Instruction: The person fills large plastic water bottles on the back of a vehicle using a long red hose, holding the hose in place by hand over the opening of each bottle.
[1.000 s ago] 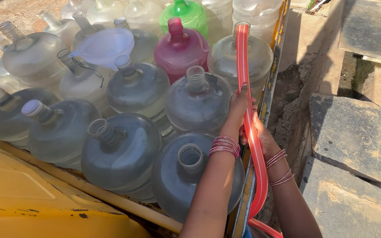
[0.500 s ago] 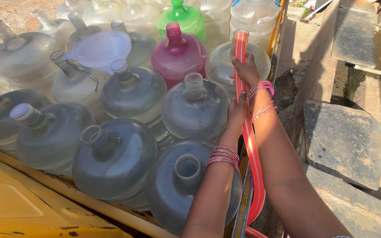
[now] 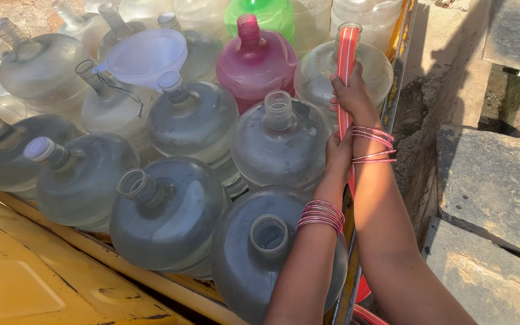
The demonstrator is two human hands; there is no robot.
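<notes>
Both my right hand [image 3: 353,96] and left hand [image 3: 337,153] grasp the red hose [image 3: 345,60], upper right of frame, its tip at a clear jug's mouth [image 3: 349,29]; it looks soft, bendy, best held near the tip.

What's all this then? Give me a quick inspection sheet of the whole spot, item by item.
Surface: yellow cart bed, packed with jugs.
Job's things: red hose, its end at the mouth of a clear jug at the far right edge.
Clutter: many clear water jugs, some capped, some open; a pink jug; a green jug; a white funnel sitting in one neck.
Hands: right hand grips the hose near its tip; left hand grips it lower down; bangles on both wrists.
Cables: nothing seen apart from the hose.
Surroundings: stone slabs and dirt at right.
</notes>
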